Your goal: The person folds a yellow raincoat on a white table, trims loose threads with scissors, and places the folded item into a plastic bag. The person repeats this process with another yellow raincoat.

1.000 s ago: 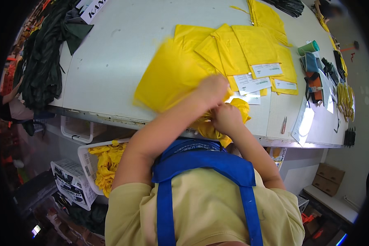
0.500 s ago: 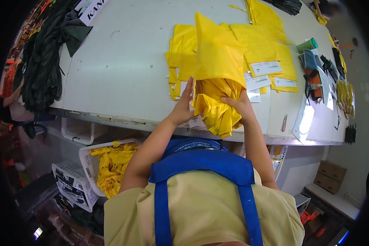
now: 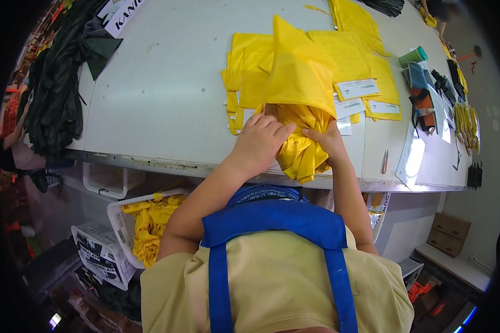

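Observation:
A yellow fabric pouch (image 3: pixel 301 69) stands up above the table's near edge, its mouth turned toward me. Bunched yellow cloth (image 3: pixel 301 158) bulges out of that mouth. My right hand (image 3: pixel 330 144) grips the bunch from the right side, thumb across the cloth and fingers hidden behind. On the left, my left hand (image 3: pixel 261 141) lies over the pouch's lower left edge, back of the hand up. Its fingers are bent onto the rim and the cloth; the fingertips are partly hidden.
Flat yellow pouches (image 3: pixel 344 53) with white labels lie behind on the white table (image 3: pixel 150 105). Dark green cloth (image 3: pixel 55 105) hangs at the left. A white basket (image 3: pixel 119 222) of yellow cloth stands below. Snips (image 3: pixel 385 162) and a green cup (image 3: pixel 414 57) are at right.
My left hand has moved from the pouch's left side over onto its mouth, its fingers now bent onto the cloth. The right hand keeps its grip on the bunch.

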The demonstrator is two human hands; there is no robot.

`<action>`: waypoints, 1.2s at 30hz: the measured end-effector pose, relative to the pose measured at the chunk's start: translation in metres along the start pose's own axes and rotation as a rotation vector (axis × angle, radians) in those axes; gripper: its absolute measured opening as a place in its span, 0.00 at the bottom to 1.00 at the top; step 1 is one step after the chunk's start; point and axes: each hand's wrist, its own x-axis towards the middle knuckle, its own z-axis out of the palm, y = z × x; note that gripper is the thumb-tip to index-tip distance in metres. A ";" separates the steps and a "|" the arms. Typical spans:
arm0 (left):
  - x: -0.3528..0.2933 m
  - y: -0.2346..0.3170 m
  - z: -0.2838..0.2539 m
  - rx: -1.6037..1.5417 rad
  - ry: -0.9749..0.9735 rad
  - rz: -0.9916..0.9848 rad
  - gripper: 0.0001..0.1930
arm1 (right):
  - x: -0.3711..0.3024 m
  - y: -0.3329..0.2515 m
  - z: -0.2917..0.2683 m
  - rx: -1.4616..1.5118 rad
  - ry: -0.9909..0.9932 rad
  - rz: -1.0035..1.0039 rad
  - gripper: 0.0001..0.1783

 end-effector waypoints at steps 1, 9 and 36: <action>-0.001 0.002 -0.001 0.000 -0.085 -0.044 0.20 | -0.002 -0.001 0.002 -0.006 0.024 0.009 0.39; -0.046 0.019 -0.002 -0.915 -0.328 -0.417 0.07 | -0.011 0.002 0.000 0.094 0.032 -0.014 0.42; -0.045 0.006 0.086 -0.585 0.206 -0.506 0.30 | 0.009 -0.025 -0.004 0.335 0.040 0.101 0.24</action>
